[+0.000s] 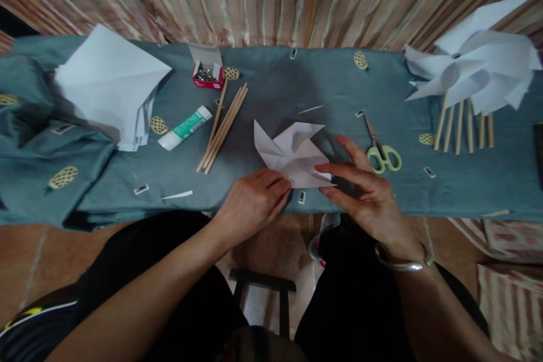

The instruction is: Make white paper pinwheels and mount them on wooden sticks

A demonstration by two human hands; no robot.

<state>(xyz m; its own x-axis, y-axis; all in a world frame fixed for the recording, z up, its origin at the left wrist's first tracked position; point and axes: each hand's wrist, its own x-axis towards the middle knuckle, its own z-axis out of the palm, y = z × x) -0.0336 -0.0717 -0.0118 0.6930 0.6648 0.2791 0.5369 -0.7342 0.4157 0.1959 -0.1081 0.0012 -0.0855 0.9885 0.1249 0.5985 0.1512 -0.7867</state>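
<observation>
A white paper pinwheel [292, 155], its blades folded in toward the centre, lies in front of me near the table's front edge. My left hand [257, 198] pinches its lower left corner, fingers curled together. On the other side my right hand [360, 186] has its fingers spread, the fingertips touching the pinwheel's right blade. Just beyond that hand lie scissors [384, 158] with green handles, blades pointing away. Several thin wooden sticks [224, 130] rest to the left of the pinwheel.
A glue stick [185, 128] and an open red box of metal pins [207, 74] lie left of centre. Stacked white paper sheets [112, 82] sit farther left. Finished pinwheels [479, 65] on sticks lie at right. Paper scraps [177, 195] dot the green cloth [331, 79].
</observation>
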